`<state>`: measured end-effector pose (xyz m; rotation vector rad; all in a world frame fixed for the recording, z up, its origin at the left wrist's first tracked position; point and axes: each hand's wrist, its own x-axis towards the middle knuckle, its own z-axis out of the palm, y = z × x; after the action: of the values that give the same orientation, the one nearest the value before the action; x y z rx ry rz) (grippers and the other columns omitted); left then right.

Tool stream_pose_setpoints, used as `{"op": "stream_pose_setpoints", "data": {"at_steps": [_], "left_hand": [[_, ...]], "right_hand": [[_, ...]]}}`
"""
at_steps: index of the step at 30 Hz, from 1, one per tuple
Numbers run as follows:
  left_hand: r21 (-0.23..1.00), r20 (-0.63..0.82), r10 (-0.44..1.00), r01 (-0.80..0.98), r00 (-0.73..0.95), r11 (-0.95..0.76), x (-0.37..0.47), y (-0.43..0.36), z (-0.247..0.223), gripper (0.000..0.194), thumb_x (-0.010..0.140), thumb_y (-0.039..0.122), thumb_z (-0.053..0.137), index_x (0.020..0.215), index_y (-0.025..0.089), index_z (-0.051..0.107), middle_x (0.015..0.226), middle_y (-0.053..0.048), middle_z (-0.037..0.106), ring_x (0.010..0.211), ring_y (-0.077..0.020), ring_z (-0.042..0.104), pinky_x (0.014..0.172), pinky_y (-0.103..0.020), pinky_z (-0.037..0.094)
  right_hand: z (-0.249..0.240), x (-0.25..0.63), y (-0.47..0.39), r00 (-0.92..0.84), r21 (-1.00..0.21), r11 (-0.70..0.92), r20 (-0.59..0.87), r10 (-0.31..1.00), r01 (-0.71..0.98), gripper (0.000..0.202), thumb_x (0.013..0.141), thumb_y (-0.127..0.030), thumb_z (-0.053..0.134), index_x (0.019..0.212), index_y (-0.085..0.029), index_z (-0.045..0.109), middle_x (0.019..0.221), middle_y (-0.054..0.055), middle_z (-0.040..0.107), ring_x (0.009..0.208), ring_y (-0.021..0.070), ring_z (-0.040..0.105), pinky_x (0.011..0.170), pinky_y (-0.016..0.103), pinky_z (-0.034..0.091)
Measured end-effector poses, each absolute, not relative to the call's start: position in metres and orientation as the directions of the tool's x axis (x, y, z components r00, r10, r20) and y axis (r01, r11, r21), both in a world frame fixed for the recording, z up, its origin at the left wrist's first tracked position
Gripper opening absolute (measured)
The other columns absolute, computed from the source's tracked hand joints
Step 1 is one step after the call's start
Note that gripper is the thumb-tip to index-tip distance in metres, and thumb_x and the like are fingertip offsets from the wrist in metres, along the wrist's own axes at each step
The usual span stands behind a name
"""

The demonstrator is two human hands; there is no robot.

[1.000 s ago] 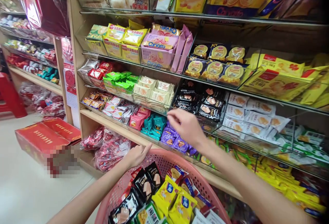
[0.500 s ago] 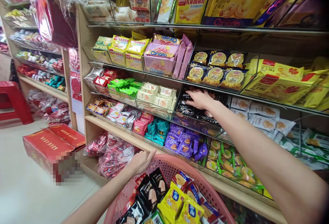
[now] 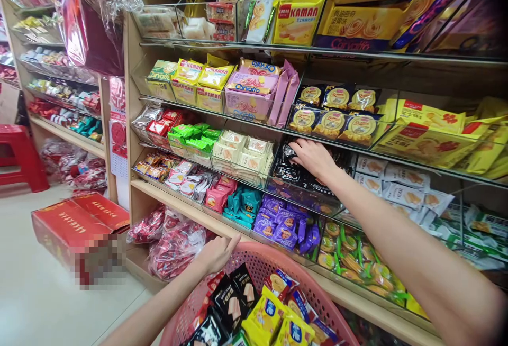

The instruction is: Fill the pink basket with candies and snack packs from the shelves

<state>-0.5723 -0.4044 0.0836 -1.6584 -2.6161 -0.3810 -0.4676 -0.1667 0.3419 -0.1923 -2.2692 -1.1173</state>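
My right hand [image 3: 313, 160] reaches into the shelf bin of black snack packets [image 3: 291, 172], its fingers closed on a black packet at the bin's left side. At the lower middle, my left hand [image 3: 217, 253] grips the rim of the pink perforated basket [image 3: 333, 296]. Inside the basket lie black packets [image 3: 228, 298], yellow packets [image 3: 265, 314] and packets in blue and red wrapping [image 3: 280, 281].
Purple packets [image 3: 283, 224] fill the bin below my right hand. White packets [image 3: 405, 195] are to its right, cream ones [image 3: 252, 162] to its left. A red box [image 3: 75, 224] and a red stool [image 3: 21, 158] stand on the floor at left.
The fingers of my right hand have drawn together on a black packet. My left hand remains on the basket rim. The view has shifted slightly.
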Motion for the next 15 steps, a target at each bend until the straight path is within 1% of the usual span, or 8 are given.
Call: {"op": "stream_pose_setpoints", "data": {"at_steps": [3, 5, 7, 8, 13, 15], "left_hand": [[0.239, 0.147, 0.883, 0.882, -0.446, 0.405, -0.573, -0.404, 0.084, 0.059, 0.091, 0.039, 0.000, 0.102, 0.020, 0.055, 0.080, -0.008, 0.063, 0.080, -0.0190, 0.061, 0.066, -0.026, 0.040], [0.195, 0.150, 0.892, 0.897, -0.426, 0.396, -0.574, -0.404, 0.085, 0.055, 0.091, 0.036, 0.002, 0.109, 0.020, 0.052, 0.082, -0.008, 0.063, 0.080, -0.0194, 0.061, 0.065, -0.026, 0.040], [0.123, 0.149, 0.906, 0.916, -0.397, 0.382, -0.573, -0.404, 0.086, 0.050, 0.092, 0.033, 0.005, 0.118, 0.020, 0.046, 0.084, -0.010, 0.062, 0.079, -0.0204, 0.061, 0.063, -0.027, 0.039], [0.108, 0.146, 0.907, 0.918, -0.394, 0.382, -0.573, -0.404, 0.086, 0.049, 0.092, 0.033, 0.006, 0.120, 0.020, 0.044, 0.084, -0.010, 0.062, 0.079, -0.0204, 0.060, 0.063, -0.027, 0.039], [0.169, 0.151, 0.895, 0.903, -0.419, 0.394, -0.570, -0.405, 0.090, 0.055, 0.091, 0.036, 0.002, 0.108, 0.021, 0.052, 0.077, -0.007, 0.061, 0.077, -0.0182, 0.061, 0.063, -0.025, 0.039], [0.146, 0.152, 0.897, 0.907, -0.416, 0.396, -0.570, -0.405, 0.089, 0.052, 0.092, 0.034, 0.003, 0.111, 0.021, 0.050, 0.079, -0.007, 0.061, 0.078, -0.0183, 0.060, 0.064, -0.025, 0.040]], "right_hand": [[0.340, -0.462, -0.171, -0.799, 0.706, 0.592, 0.578, -0.167, 0.388, 0.020, 0.082, -0.021, 0.049, 0.101, -0.014, 0.051, 0.093, 0.011, 0.056, 0.085, 0.0240, 0.050, 0.067, 0.031, 0.033], [0.338, -0.458, -0.172, -0.784, 0.722, 0.578, 0.582, -0.213, 0.379, 0.020, 0.083, -0.018, 0.045, 0.102, -0.013, 0.050, 0.093, 0.012, 0.056, 0.087, 0.0244, 0.049, 0.069, 0.032, 0.033], [0.335, -0.455, -0.172, -0.767, 0.736, 0.576, 0.582, -0.271, 0.355, 0.025, 0.085, -0.017, 0.041, 0.108, -0.011, 0.049, 0.096, 0.013, 0.056, 0.092, 0.0250, 0.048, 0.072, 0.033, 0.033], [0.334, -0.454, -0.172, -0.758, 0.742, 0.578, 0.579, -0.300, 0.339, 0.027, 0.085, -0.017, 0.040, 0.111, -0.011, 0.047, 0.098, 0.014, 0.055, 0.094, 0.0253, 0.047, 0.074, 0.033, 0.033], [0.333, -0.449, -0.176, -0.703, 0.741, 0.613, 0.589, -0.399, 0.274, 0.037, 0.085, -0.019, 0.042, 0.120, -0.009, 0.044, 0.108, 0.015, 0.054, 0.104, 0.0260, 0.044, 0.084, 0.035, 0.035], [0.337, -0.444, -0.180, -0.681, 0.727, 0.640, 0.601, -0.419, 0.248, 0.038, 0.084, -0.019, 0.044, 0.121, -0.009, 0.043, 0.110, 0.015, 0.054, 0.106, 0.0259, 0.045, 0.087, 0.036, 0.036]]}}
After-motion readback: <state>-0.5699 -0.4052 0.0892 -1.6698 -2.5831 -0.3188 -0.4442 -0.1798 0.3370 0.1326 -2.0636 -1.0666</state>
